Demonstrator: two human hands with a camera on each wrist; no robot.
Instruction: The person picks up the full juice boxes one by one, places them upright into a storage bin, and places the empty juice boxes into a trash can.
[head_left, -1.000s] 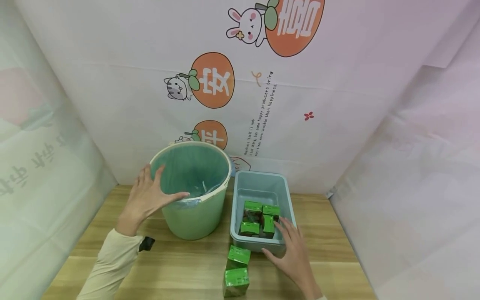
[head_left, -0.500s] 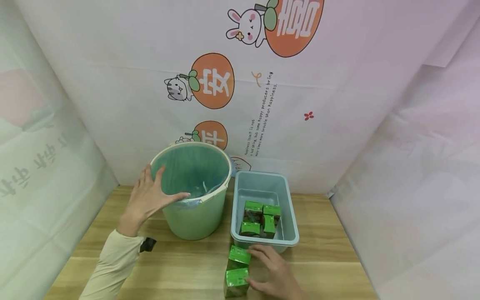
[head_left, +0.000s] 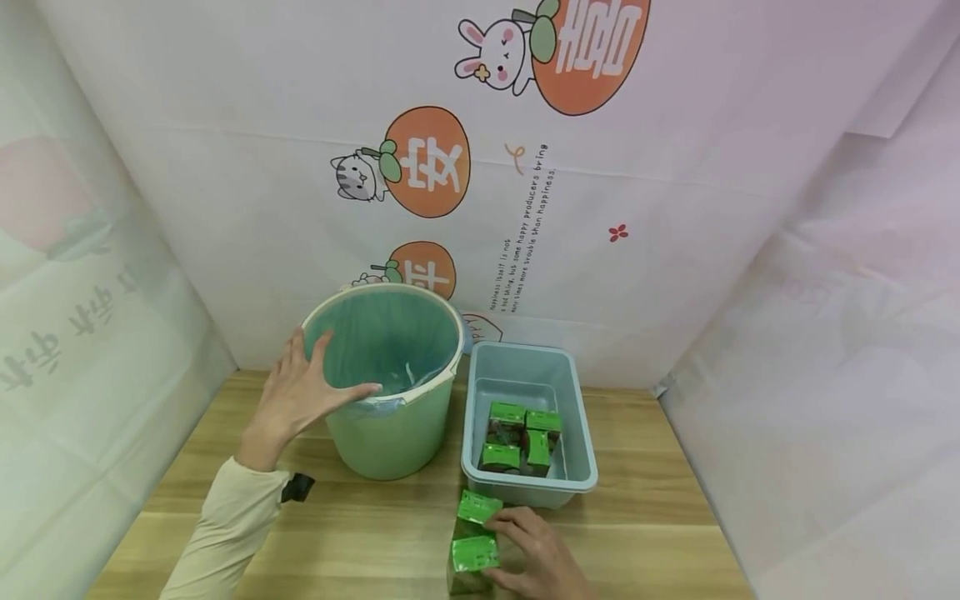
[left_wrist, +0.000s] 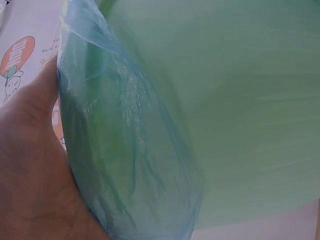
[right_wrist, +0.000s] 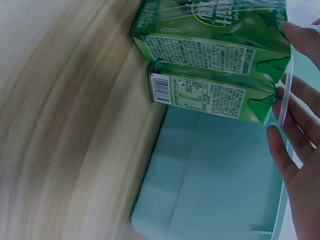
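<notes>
My left hand (head_left: pixel 296 392) lies with fingers and thumb spread along the near-left rim of a green waste bin (head_left: pixel 390 450), lined with a thin plastic bag (left_wrist: pixel 125 130). In the head view, two green juice cartons (head_left: pixel 472 557) stand one behind the other on the table. My right hand (head_left: pixel 540 554) is at their right side; in the right wrist view its thumb touches the top corner of one carton (right_wrist: pixel 200 52) and its fingers are by the end of the other carton (right_wrist: pixel 210 95). Thumb and fingers stay apart.
A light blue plastic tub (head_left: pixel 583 442) stands right of the bin, with several green cartons (head_left: pixel 501 457) inside. White printed cloth (head_left: pixel 585 275) hangs behind and on both sides. The table (head_left: pixel 360 533) has a wood-grain top.
My right hand has come from the tub's front-right rim, left and toward me, to the two cartons. Its fingers have since drawn in slightly. The left hand stays at the bin rim.
</notes>
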